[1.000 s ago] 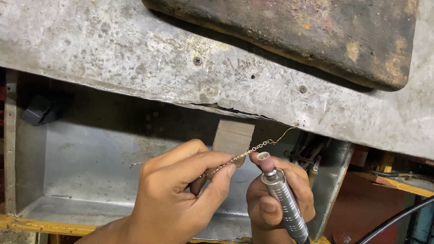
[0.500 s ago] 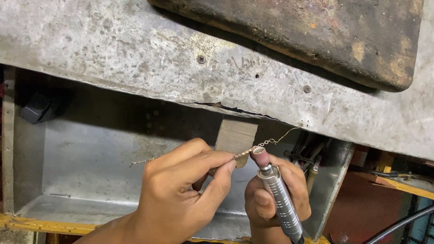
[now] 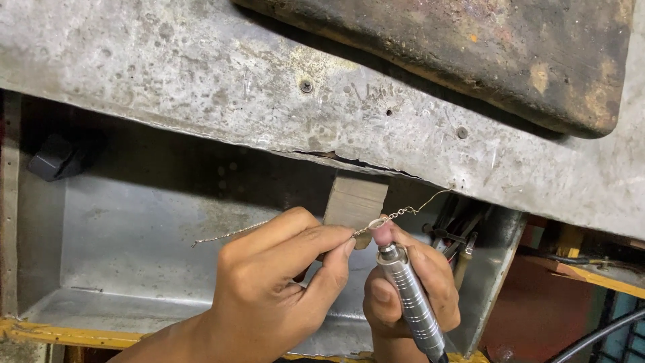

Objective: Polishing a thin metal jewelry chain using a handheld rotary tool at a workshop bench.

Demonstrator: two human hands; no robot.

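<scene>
My left hand (image 3: 282, 289) pinches a thin silver chain (image 3: 396, 214) between thumb and forefinger, just in front of a small wooden block (image 3: 354, 200). One end of the chain trails left (image 3: 222, 236); the other runs up right to the bench edge. My right hand (image 3: 416, 282) grips a ribbed silver rotary handpiece (image 3: 411, 302), its pink tip (image 3: 383, 233) touching the chain beside my left fingertips.
A worn grey metal-covered bench top (image 3: 201, 74) spans the upper frame, with a dark rusty slab (image 3: 484, 47) on it. Below is a metal drawer tray (image 3: 121, 228) with a black object (image 3: 57, 156) at left. Tools (image 3: 460, 242) stand at right. A black cable (image 3: 605, 336) runs low right.
Both hands have stayed in nearly the same place; the handpiece tip has shifted slightly left along the chain towards my left fingertips.
</scene>
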